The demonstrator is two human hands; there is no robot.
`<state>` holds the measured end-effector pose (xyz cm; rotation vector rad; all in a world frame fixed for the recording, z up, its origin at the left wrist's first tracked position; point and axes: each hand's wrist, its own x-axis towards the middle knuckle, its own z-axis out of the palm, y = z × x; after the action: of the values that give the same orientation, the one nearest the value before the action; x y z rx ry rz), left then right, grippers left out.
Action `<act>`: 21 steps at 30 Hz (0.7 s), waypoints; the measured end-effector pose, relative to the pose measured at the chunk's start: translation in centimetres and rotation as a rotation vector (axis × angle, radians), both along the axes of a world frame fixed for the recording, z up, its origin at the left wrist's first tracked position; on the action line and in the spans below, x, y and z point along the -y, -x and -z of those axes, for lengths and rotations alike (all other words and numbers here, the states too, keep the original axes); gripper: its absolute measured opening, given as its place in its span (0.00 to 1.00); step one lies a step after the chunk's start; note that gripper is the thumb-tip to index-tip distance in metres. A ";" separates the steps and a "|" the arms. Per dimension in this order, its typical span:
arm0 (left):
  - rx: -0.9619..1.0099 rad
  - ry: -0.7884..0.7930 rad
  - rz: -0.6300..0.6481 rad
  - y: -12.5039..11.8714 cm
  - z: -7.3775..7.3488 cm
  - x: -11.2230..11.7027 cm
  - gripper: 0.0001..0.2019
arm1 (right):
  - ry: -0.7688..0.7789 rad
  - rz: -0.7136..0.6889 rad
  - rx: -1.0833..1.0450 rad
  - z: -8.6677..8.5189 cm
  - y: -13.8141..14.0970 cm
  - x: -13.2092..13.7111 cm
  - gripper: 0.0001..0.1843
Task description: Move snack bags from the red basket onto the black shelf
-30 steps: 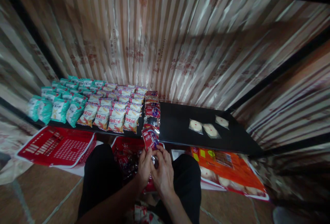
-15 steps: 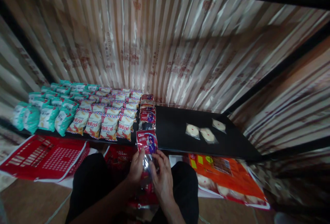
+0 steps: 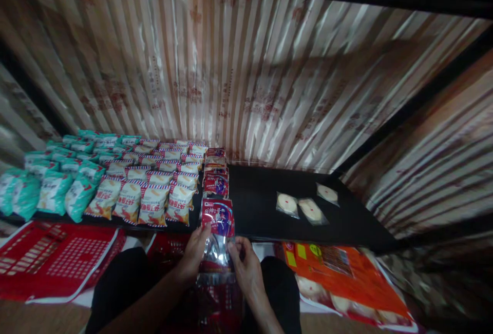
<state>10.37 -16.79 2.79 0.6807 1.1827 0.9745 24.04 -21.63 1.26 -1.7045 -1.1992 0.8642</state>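
My left hand [image 3: 195, 252] and my right hand [image 3: 245, 261] both pinch a red snack packet [image 3: 217, 231] with a clear lower half, held upright just in front of the black shelf [image 3: 265, 200]. The packet's top reaches the front end of a row of like red packets [image 3: 215, 170] lying on the shelf. My knees in black trousers show below the hands.
Rows of teal packets [image 3: 54, 175] and red-and-white chip packets [image 3: 154, 185] fill the shelf's left. Three clear-wrapped round cakes [image 3: 304, 203] lie at its right. Below stand a red basket [image 3: 54, 257], another red basket [image 3: 173, 247] under my hands, and an orange multipack [image 3: 339, 277].
Both hands have raised the red packet and carried it forward toward the shelf's red row. The camera has tilted, so the shelf sits lower in view.
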 end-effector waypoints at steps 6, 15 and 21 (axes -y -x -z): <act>-0.010 -0.033 0.014 -0.2 0.4 -2.1 0.30 | -0.003 -0.032 -0.079 -0.4 0.5 -1.5 0.21; -0.054 -0.100 0.053 -0.7 -0.2 -4.6 0.19 | -0.086 -0.022 -0.039 -0.5 -0.2 -4.6 0.19; -0.229 -0.121 0.018 -1.4 -0.5 -6.4 0.15 | -0.131 -0.028 0.038 -1.3 -1.1 -7.8 0.19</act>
<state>11.73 -10.37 3.26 0.9169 1.3224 0.9777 25.12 -13.87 2.55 -1.6083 -1.2801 0.7565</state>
